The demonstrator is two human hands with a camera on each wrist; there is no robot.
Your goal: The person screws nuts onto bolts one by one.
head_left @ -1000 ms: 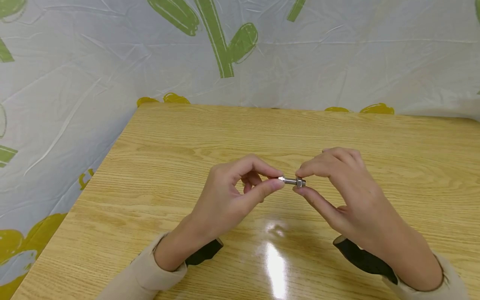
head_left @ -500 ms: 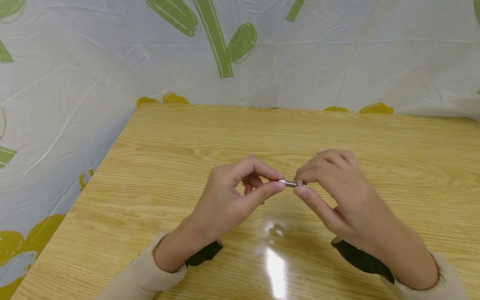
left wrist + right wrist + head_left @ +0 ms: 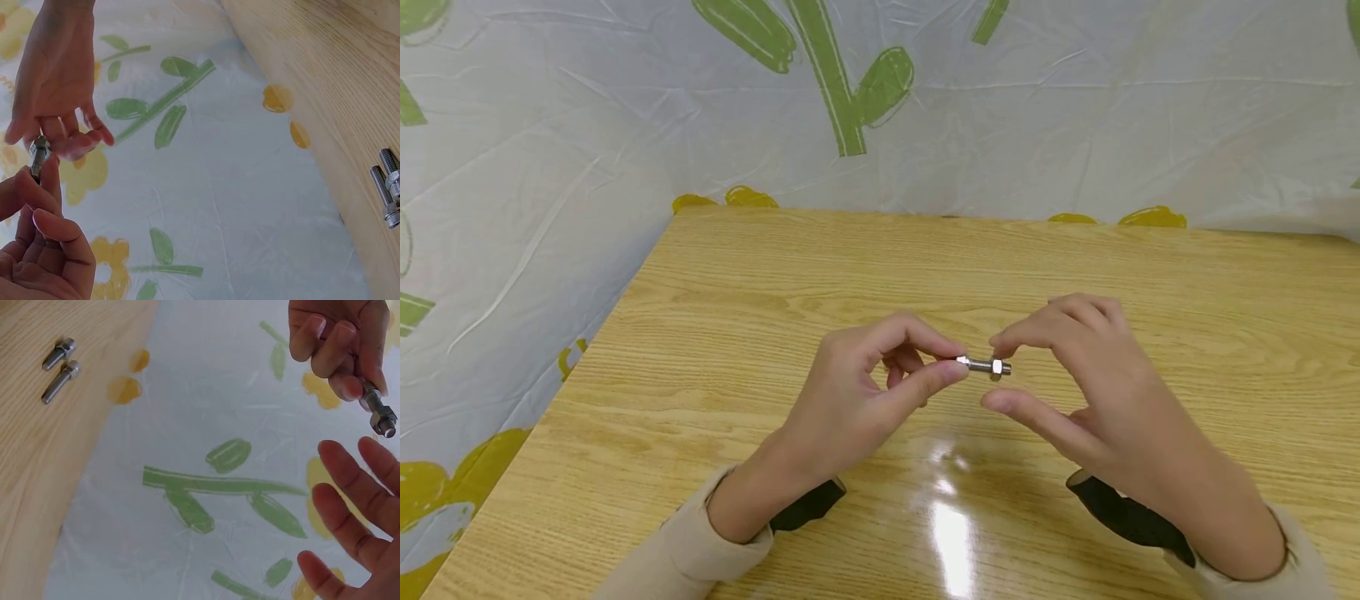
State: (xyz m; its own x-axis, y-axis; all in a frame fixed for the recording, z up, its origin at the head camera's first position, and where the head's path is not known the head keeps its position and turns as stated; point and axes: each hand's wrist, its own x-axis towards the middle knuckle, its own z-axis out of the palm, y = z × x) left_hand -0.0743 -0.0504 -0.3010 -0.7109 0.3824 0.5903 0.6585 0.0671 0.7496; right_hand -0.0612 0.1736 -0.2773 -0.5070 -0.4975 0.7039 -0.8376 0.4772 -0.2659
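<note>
My left hand (image 3: 861,387) pinches the head of a silver bolt (image 3: 980,365) between thumb and forefinger, holding it sideways above the table. A hex nut (image 3: 997,368) sits on the thread, close to the free end, and a short tip of bolt sticks out past it. My right hand (image 3: 1108,408) surrounds that end with forefinger and thumb spread. Its thumb is apart from the nut; whether the forefinger touches it, I cannot tell. In the right wrist view the right fingers (image 3: 350,506) are extended just below the nut (image 3: 382,420).
Two more bolts lie side by side on the wooden table in the wrist views, one bolt (image 3: 59,354) just above another bolt (image 3: 60,382). A pale cloth (image 3: 1075,125) with plant prints hangs behind the table (image 3: 775,275).
My right thumb and forefinger closed over the nut half a second ago and have now spread off it again. The left hand keeps its pinch on the bolt, almost still.
</note>
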